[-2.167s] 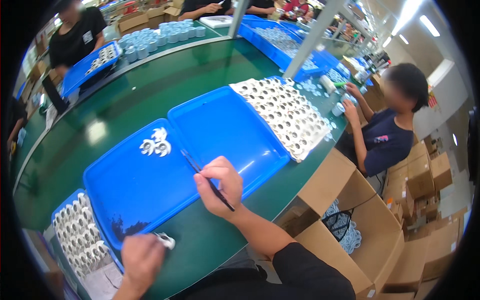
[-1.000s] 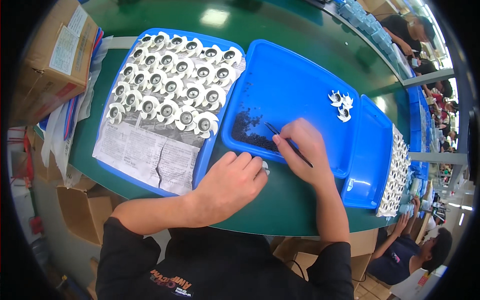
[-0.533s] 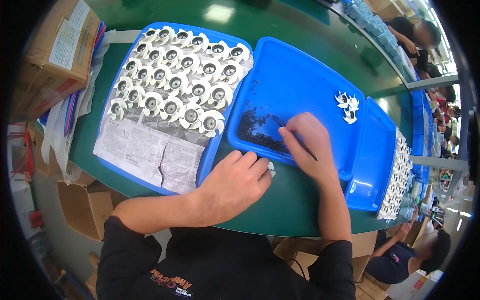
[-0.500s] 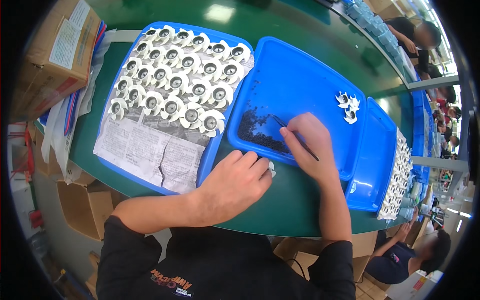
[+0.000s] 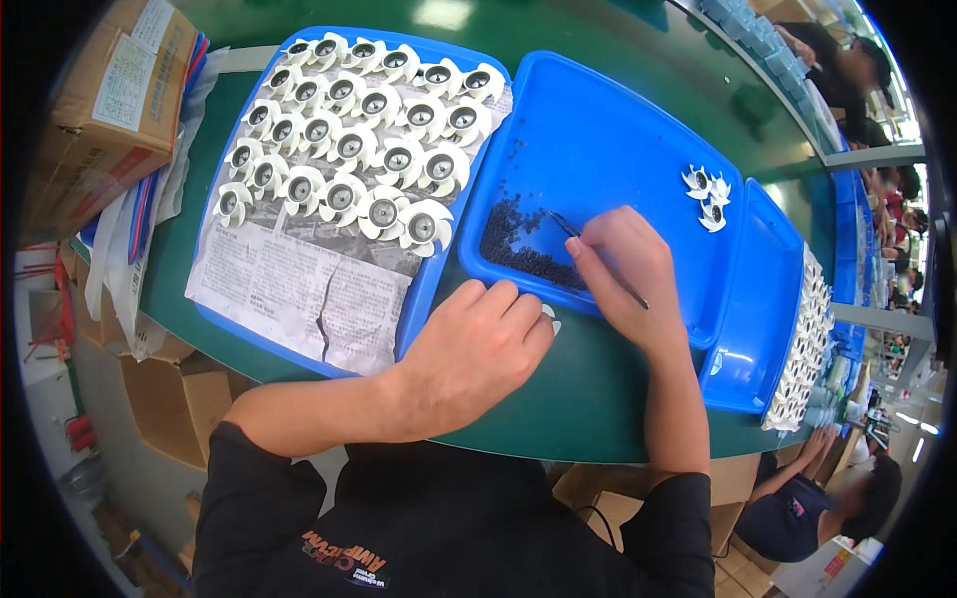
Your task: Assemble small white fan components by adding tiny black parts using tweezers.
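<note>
My right hand point(image 5: 630, 269) pinches dark tweezers point(image 5: 565, 225), their back end sticking out below my palm. Their tips are over the blue tray point(image 5: 618, 140), beside a heap of tiny black parts point(image 5: 528, 261) in its near left corner. My left hand point(image 5: 483, 344) is closed over a white fan wheel point(image 5: 554, 319) in front of that tray. Only a sliver of a white blade shows past its fingers; the rest is hidden. Three white fan wheels point(image 5: 710, 196) with dark hubs lie at the tray's right side.
Left of it, a newspaper-lined blue tray point(image 5: 424, 304) carries rows of white fan wheels point(image 5: 349, 147). Another blue tray point(image 5: 763, 299) stands at the right, beside more fan wheels point(image 5: 802, 344). A cardboard box point(image 5: 120, 100) occupies the far left. Other people point(image 5: 827, 508) sit along the right.
My right hand and the tweezers have shifted slightly right relative to the black parts. My left hand keeps its closed grip. The whole view has tilted a little.
</note>
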`<state>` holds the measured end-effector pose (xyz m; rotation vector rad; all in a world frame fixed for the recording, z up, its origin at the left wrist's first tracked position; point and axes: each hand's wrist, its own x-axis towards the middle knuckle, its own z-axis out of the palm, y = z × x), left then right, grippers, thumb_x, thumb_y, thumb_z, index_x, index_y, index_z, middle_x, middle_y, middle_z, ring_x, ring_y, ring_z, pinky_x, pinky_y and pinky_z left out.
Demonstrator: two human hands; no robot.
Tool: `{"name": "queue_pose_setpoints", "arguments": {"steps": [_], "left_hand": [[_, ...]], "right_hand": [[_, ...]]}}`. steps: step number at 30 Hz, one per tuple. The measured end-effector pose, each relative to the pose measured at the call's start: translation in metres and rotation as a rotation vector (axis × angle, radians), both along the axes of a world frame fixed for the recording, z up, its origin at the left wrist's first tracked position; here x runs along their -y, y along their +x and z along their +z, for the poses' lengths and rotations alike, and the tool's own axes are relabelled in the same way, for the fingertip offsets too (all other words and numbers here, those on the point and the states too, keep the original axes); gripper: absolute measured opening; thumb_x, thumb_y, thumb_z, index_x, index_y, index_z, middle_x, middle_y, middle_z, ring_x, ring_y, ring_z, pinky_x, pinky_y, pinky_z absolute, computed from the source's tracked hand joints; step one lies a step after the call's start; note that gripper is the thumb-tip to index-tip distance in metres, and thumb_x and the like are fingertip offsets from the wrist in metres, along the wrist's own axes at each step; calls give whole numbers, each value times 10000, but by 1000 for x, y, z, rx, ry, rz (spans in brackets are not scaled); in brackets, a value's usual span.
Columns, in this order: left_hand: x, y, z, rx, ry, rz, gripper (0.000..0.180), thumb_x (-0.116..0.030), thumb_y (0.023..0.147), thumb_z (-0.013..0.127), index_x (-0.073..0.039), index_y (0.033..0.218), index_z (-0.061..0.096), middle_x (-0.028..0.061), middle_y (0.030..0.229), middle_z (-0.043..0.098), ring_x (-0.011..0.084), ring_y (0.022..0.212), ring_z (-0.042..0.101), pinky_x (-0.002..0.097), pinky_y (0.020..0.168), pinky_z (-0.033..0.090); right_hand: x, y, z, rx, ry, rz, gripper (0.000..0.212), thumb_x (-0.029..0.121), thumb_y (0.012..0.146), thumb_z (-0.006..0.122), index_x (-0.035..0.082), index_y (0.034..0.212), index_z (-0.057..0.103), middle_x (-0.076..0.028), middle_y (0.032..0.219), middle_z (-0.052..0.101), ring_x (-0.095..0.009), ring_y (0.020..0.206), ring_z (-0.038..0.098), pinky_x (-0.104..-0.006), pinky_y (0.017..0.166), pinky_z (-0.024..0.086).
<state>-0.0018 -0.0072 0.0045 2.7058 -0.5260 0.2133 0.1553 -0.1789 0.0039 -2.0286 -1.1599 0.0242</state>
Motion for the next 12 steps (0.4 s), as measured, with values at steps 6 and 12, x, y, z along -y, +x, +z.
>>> {"name": "queue_pose_setpoints", "arguments": {"steps": [6,12], "left_hand": [[0,-1,0,-19,-10,38,228,-199,842,801,-37,988,735,49,918,593,222,896,583,365,751,443],[1,-3,0,-55,-10,76,257,-213,845,818,-37,1020,751,60,942,583,228,915,573,380,755,435]], "right_hand": [[-2,-1,1,-13,16,-3,129,13,904,780,14,872,655,-118,808,646,-315,769,607,-418,667,470],[-3,-2,-1,-1,-8,4,128,23,911,780,16,879,656,-121,813,645,-317,774,608,-428,674,473]]}}
